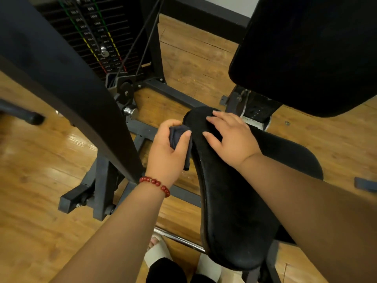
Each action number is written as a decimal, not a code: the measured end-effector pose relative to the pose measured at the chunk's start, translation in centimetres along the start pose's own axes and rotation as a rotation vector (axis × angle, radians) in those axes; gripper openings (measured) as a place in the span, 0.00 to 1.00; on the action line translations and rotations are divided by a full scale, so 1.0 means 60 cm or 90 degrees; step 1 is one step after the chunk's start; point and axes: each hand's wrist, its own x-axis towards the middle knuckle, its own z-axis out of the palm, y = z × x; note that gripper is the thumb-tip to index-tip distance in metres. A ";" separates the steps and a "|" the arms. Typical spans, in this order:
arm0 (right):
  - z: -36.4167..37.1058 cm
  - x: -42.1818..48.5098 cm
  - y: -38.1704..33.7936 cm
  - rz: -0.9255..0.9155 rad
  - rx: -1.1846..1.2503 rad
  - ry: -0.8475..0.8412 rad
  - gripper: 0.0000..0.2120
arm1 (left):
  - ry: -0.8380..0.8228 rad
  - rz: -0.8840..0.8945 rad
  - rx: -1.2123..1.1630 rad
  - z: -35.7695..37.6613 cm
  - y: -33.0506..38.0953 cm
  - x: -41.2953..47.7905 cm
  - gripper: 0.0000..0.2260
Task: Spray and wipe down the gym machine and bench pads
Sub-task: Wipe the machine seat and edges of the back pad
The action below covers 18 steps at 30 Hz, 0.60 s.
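Starting well left of the seat pad (234, 201): got the weight stack (95, 37) up behind it on that side, nowhere near either hand. Right at the seat pad's left edge, gripping 1 bunched dark cloth (179, 137) in the left hand (169, 148), fingers and thumb curled tight round it, cloth right up against the pad's side. Wearing a red bead bracelet (155, 183) on that wrist. On top of the seat pad's far end, resting the right hand (228, 137) flat, fingers straight and a bit spread, holding nothing, probably just bracing. Up and right of the seat pad, looking at the big back pad (306, 54), untouched. Can't spot a spray bottle anywhere. Pretty sure this is mid-wipe on the seat's rim. Next up probably means dragging the cloth along that edge toward the near end, then over the top, so would need to lift the right hand clear first.
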 end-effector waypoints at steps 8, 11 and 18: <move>-0.052 -0.119 -0.015 0.089 0.172 0.128 0.16 | -0.054 0.232 0.218 -0.012 0.080 -0.042 0.17; -0.099 -0.151 -0.024 0.109 0.221 0.206 0.15 | -0.065 0.292 0.266 -0.016 0.112 -0.071 0.18; -0.215 -0.215 -0.032 0.104 0.298 0.297 0.10 | -0.040 0.444 0.382 -0.023 0.224 -0.144 0.17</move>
